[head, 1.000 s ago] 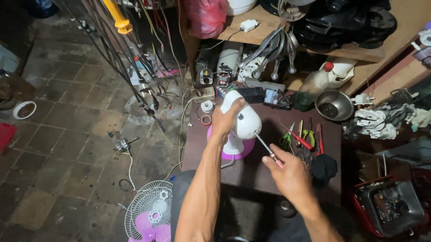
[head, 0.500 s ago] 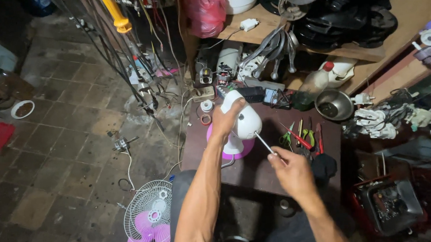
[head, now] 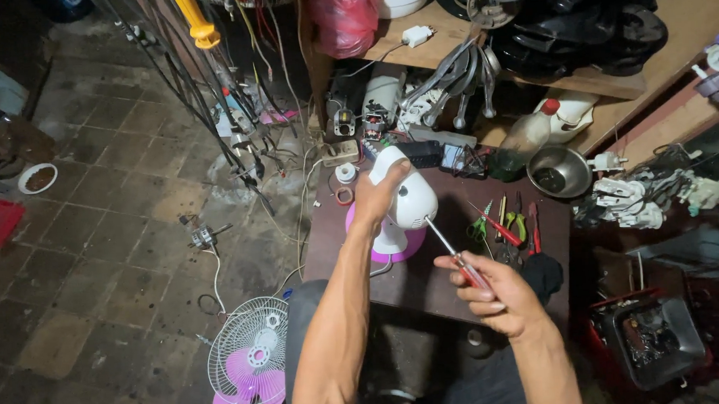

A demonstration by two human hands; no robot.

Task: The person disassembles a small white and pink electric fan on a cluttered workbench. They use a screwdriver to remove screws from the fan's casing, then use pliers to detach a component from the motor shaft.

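Centrally, the white plastic fan motor housing on its purple round base (head: 404, 212) stands on the dark brown table (head: 427, 276), gripped by the left hand (head: 375, 197); at four o'clock the right hand (head: 493, 297) clasps a red-handled screwdriver (head: 455, 254), tip touching the housing; a steel bowl (head: 560, 171) sits at two o'clock.

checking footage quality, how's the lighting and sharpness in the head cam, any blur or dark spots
Head view: light falls brightest on the white fan motor housing, which looks nearly washed out, and on the left hand and right hand with the screwdriver; both look sharp, no motion blur. The tiled floor dims toward the corners, the shelf clutter sits in shadow, and edges bow from the wide lens.
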